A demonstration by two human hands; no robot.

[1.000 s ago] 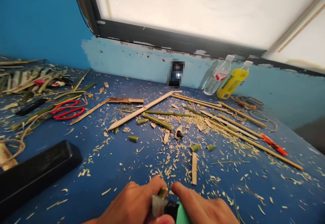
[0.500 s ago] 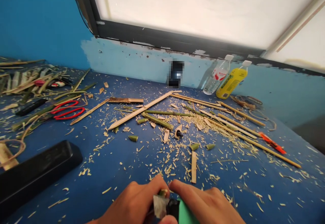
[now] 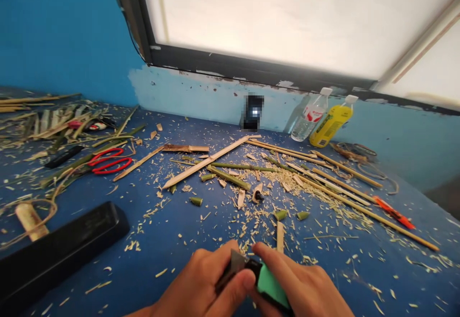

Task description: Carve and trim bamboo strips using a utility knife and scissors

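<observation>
Low in the head view, my right hand [image 3: 305,283] is wrapped round a utility knife [image 3: 271,286] with a mint-green and black handle. Its short wide blade [image 3: 237,261] points up and left, towards my left fingers. My left hand [image 3: 201,276] is closed beside it, thumb raised near the knife's black collar. Between the left fingers, under the blade, is a small dark piece of bamboo, mostly hidden by the fingers and blade. Just beyond my hands lies a flat bamboo strip [image 3: 280,236], with short green bamboo offcuts [image 3: 281,215] behind it.
Shavings litter the blue table [image 3: 151,230]. A long black case [image 3: 64,254] lies at left, red-handled scissors [image 3: 110,161] behind it. Bamboo sticks [image 3: 338,194] and an orange cutter [image 3: 393,211] lie right. A clear bottle [image 3: 311,118] and a yellow bottle [image 3: 330,125] stand by the wall.
The view has shifted, so the table things appear lower and further right. The knife blade has turned and tilted against the left hand, and my left thumb has come up beside the collar.
</observation>
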